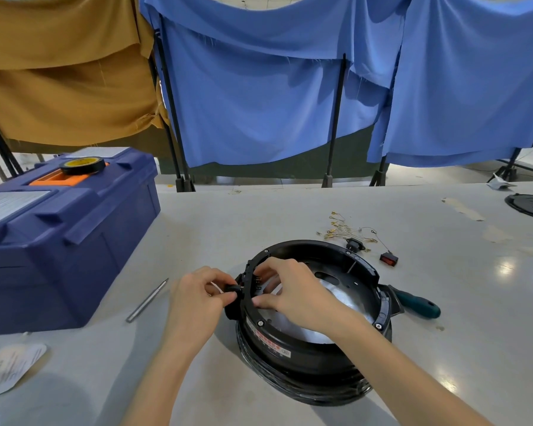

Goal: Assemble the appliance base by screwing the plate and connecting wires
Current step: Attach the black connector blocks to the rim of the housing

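The round black appliance base [345, 262] lies upside down on the table, with a shiny metal plate [345, 296] inside it. My left hand [197, 296] pinches a small black plug part [232, 288] at the outside of the base's left rim. My right hand [293, 287] reaches over the rim from inside, fingers curled on the same spot of the wall. A bundle of loose wires with brass terminals [345, 230] lies behind the base, next to a black socket [355, 244] and a red rocker switch [389, 259].
A green-handled screwdriver [419, 304] lies right of the base. A thin metal rod [148, 299] lies to the left. A blue toolbox [62, 241] with a tape roll [82, 165] stands at left. A black disc [531, 206] sits far right; a paper tag [13, 367] near left.
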The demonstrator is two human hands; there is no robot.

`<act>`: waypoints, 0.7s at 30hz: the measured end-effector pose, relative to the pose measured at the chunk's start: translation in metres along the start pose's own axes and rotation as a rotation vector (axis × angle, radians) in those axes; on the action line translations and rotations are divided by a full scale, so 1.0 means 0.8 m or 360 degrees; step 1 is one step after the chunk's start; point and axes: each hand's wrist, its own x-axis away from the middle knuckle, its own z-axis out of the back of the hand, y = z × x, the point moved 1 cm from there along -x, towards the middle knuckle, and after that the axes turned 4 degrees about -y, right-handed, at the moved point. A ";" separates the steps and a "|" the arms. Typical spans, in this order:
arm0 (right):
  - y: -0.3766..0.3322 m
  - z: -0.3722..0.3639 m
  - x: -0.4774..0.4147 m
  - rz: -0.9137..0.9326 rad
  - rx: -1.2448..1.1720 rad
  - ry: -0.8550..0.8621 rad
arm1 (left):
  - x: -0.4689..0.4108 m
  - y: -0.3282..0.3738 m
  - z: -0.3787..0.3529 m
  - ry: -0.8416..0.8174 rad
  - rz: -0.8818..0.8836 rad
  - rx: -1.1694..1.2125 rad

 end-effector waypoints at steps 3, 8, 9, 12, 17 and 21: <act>0.000 0.000 0.000 0.0004 -0.0001 -0.0001 | -0.001 -0.003 0.000 0.0019 -0.0006 0.0032; -0.002 -0.002 -0.002 0.0001 0.0015 -0.0010 | -0.003 -0.005 -0.003 0.0056 -0.0105 -0.0012; -0.002 -0.002 -0.002 0.0001 0.0016 -0.0012 | -0.003 -0.005 -0.005 0.0068 -0.0119 -0.0021; -0.002 -0.002 -0.002 -0.0008 0.0023 -0.0010 | -0.003 -0.007 -0.008 0.0093 -0.0132 -0.0002; -0.003 -0.003 -0.001 -0.0016 0.0027 -0.0018 | -0.003 -0.010 -0.009 0.0129 -0.0123 0.0128; -0.004 -0.003 -0.001 -0.0003 0.0038 -0.0012 | -0.002 -0.011 -0.018 0.0162 -0.0125 0.0142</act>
